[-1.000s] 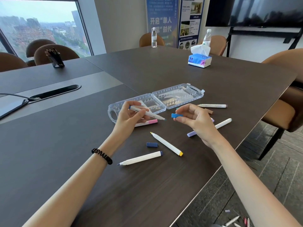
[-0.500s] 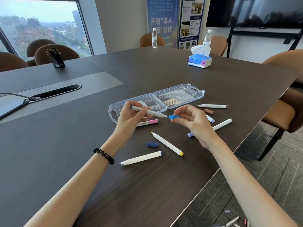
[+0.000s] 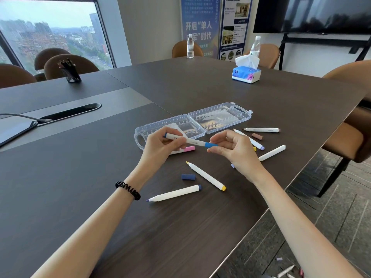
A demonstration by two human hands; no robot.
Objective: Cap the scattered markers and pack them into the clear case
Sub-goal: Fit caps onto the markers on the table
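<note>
a blue cap (image 3: 210, 145) is being pushed onto the tip of a marker (image 3: 186, 140), which is being held just above the table (image 3: 200, 227) in front of the case (image 3: 244, 119). the barrel is being pinched by the left hand (image 3: 162, 146), fingers and thumb curled round it. the cap is being pinched between thumb and fingers of the right hand (image 3: 235, 152). whether the cap is fully seated cannot be told.

the task is being judged as barely begun. the case is lying open and flat, and no marker is being seen in either half. a yellow marker (image 3: 205, 175), a navy marker (image 3: 174, 194) and a brown marker (image 3: 261, 129) are lying uncapped, with a navy cap (image 3: 188, 176) and a brown cap (image 3: 257, 136) loose nearby. a pink marker (image 3: 189, 148), a lilac marker (image 3: 255, 143) and a white marker (image 3: 272, 153) are being partly hidden by the hands. more markers (image 3: 285, 271), blurred, are lying on the floor.

on the poster (image 3: 198, 15), "开启“单人" and "时代" are being read. print on the held marker and on the tissue box (image 3: 246, 74) is being left unread, being too small.
</note>
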